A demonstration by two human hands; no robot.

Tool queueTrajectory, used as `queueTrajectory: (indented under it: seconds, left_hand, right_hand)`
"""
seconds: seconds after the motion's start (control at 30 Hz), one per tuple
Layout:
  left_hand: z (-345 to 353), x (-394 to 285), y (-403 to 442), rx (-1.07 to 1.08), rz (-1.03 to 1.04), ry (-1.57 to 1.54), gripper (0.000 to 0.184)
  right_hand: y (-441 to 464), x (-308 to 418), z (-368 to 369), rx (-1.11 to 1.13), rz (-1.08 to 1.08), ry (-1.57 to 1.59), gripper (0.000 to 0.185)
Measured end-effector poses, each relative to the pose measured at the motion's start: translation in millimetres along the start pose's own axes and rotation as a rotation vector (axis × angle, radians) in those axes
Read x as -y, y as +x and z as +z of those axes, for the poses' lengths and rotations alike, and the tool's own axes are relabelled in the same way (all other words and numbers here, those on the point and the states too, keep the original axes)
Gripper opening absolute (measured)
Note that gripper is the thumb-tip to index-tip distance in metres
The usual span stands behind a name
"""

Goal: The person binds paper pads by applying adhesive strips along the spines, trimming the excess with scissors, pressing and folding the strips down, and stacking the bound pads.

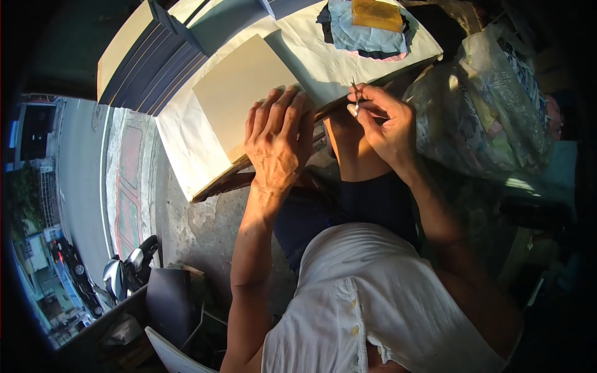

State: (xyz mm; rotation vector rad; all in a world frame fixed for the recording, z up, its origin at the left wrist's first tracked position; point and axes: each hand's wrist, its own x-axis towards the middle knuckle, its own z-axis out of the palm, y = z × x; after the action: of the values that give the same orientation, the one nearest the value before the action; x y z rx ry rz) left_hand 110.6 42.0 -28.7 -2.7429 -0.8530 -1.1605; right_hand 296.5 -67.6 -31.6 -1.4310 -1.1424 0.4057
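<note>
My left hand (277, 140) lies with its fingers stretched over the near right corner of a flat beige board or book (239, 93). The board rests on white paper spread over the table. To the right, beside the table's edge, my right hand (387, 118) pinches a thin pointed tool (354, 90) between thumb and fingers. Its tip points up and away from me; whether it is a small blade or something else I cannot make out.
Stacked dark-blue-sided books or boards (152, 59) stand at the table's far left. Folded cloths (367, 34) lie at the far right under a yellowish block (377, 13). A large plastic bag (491, 99) bulges right of the table. White paper (199, 168) covers the tabletop.
</note>
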Motion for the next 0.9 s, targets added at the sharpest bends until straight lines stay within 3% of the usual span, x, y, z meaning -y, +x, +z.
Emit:
queueTrajectory:
  seconds: [0.1, 0.27, 0.3, 0.33, 0.43, 0.47, 0.53, 0.67, 0.7, 0.9]
  left_hand:
    - [10, -1, -1, -0.117, 0.008, -0.011, 0.033]
    - [7, -6, 5, -0.027, -0.03, 0.083, 0.037]
    - [6, -7, 6, 0.033, -0.041, 0.124, 0.04]
    - [4, -8, 8, 0.031, -0.038, 0.128, 0.04]
    - [-12, -13, 8, 0.104, -0.114, 0.049, 0.069]
    - [-16, -8, 9, 0.107, -0.108, 0.053, 0.069]
    - [-26, 4, 9, 0.094, -0.068, 0.054, 0.071]
    - [-33, 11, -20, 0.206, -0.004, 0.063, 0.071]
    - [-30, 6, -27, 0.208, -0.005, 0.078, 0.071]
    - [-22, -2, -37, 0.188, -0.063, 0.091, 0.072]
  right_hand:
    - [-3, -7, 4, -0.024, -0.011, 0.083, 0.031]
    - [-10, 0, 11, 0.076, 0.016, 0.144, 0.031]
    - [-11, 5, 13, 0.09, 0.142, 0.224, 0.028]
    - [-11, 6, 13, 0.089, 0.137, 0.227, 0.028]
    - [-11, 8, 12, 0.179, 0.144, 0.119, 0.033]
    - [-10, 8, 9, 0.174, 0.144, 0.125, 0.033]
    - [-7, 4, -1, 0.426, 0.24, 0.042, 0.029]
    - [14, 9, -12, 0.568, 0.33, 0.185, 0.022]
    - [19, 12, -11, 0.599, 0.437, 0.283, 0.018]
    - [37, 18, -16, 0.699, 0.465, 0.216, 0.015]
